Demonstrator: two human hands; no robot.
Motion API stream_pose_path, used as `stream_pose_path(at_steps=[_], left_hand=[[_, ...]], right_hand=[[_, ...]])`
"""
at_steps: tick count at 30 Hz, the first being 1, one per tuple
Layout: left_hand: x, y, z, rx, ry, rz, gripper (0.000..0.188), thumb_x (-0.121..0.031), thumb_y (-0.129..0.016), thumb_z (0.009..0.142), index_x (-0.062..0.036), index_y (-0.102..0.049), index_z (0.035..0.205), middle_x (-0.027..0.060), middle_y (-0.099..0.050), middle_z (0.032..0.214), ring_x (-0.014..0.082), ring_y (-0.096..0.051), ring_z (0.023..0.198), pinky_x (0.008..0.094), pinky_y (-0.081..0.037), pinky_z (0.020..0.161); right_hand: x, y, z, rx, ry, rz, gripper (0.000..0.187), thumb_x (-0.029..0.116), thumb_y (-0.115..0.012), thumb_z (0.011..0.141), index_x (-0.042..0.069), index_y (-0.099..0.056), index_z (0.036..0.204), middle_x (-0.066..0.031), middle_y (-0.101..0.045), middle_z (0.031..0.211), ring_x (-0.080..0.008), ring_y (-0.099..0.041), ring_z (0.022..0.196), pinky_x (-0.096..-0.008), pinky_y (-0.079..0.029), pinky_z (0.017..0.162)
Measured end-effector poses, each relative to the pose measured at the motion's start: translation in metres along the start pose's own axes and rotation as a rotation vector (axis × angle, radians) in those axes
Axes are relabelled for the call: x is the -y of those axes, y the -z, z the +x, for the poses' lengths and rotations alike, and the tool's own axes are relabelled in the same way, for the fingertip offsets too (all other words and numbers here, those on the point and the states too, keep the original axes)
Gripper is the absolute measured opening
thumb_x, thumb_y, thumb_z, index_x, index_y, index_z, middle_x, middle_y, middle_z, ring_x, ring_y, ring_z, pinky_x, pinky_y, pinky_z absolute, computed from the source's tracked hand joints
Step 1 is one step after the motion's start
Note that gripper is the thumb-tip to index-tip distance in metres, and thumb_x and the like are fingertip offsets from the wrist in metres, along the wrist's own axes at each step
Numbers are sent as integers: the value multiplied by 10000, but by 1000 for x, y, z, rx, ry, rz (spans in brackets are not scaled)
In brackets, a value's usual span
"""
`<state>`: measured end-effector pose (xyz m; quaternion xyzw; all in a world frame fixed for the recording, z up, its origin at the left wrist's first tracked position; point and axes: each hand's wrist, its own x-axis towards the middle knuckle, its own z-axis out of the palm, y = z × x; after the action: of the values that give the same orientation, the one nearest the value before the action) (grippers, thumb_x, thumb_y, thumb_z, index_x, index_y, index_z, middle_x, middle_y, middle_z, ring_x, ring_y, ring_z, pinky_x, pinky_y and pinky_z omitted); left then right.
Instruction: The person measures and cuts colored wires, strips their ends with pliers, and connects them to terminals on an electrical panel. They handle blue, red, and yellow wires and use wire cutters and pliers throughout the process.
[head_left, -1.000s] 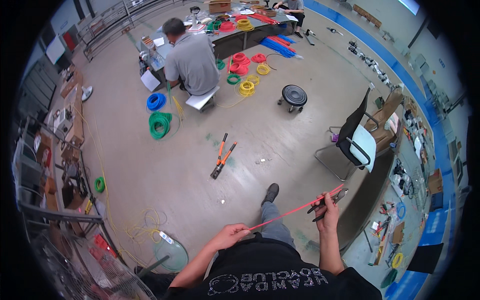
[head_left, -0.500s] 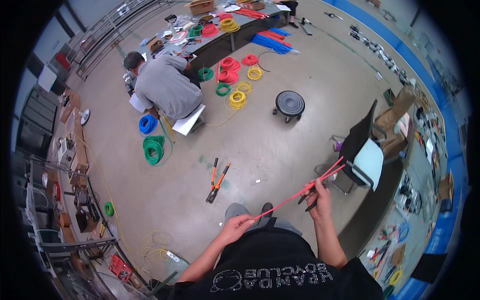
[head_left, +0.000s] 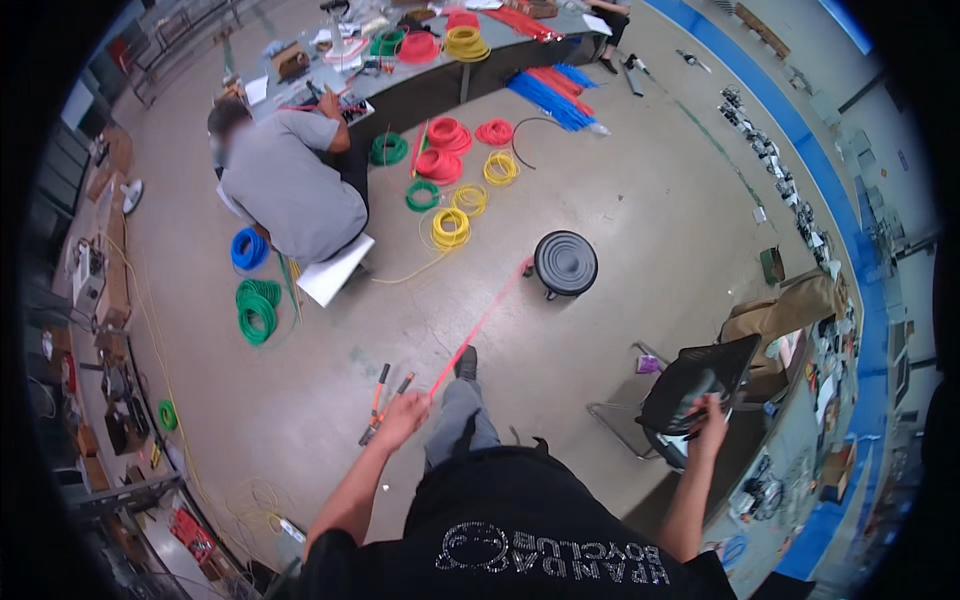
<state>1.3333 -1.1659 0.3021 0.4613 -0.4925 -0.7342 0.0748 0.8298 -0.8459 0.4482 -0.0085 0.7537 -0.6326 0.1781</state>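
Observation:
My left hand (head_left: pixel 402 420) is closed on the near end of a long red wire (head_left: pixel 482 322). The wire runs out stiffly ahead, slightly blurred, toward the round black stool (head_left: pixel 566 263). To the right, my right hand (head_left: pixel 709 430) is closed around a black-handled hand tool (head_left: pixel 704 386), in front of the black chair (head_left: pixel 690 385). Motion smears the tool, so its exact kind does not show. On the floor just beyond my left hand lies a large cutter-like tool with orange and black handles (head_left: pixel 379 395).
A person in a grey shirt (head_left: pixel 295 180) sits on a low seat ahead left. Around them lie green coils (head_left: pixel 258 310), a blue coil (head_left: pixel 249 249), red coils (head_left: pixel 440 165) and yellow coils (head_left: pixel 451 229). A cluttered bench (head_left: pixel 800 460) stands at right.
My hands have moved apart, and the red wire has left my right hand, swinging forward from my left. My right hand went right with the tool. The view shifted; one foot has stepped forward.

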Motion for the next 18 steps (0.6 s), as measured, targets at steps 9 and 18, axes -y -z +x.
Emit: stream_pose_path(at_steps=[9,18], left_hand=[[-191,-68,201,187,134,-378,168,-205,-538,1082,-56,-610,1111,1,-545,751,59,-374,537,226,-293,485],[-230,-116,307,29,112,-482,127,-177,-588,1057,-59,-628,1082,49,-657,804,79,-475,548,222,-362,491]], right_hand=[[-99,-100,5,252,-512,-177,175,193,-700,977,22,-668,992,-74,-679,776,-160,-639,637,-307,-519,592],[-52,-167,251,476,-282,-531,175,183,-684,973,15,-647,943,-46,-657,734,-128,-609,605,-289,-497,567]])
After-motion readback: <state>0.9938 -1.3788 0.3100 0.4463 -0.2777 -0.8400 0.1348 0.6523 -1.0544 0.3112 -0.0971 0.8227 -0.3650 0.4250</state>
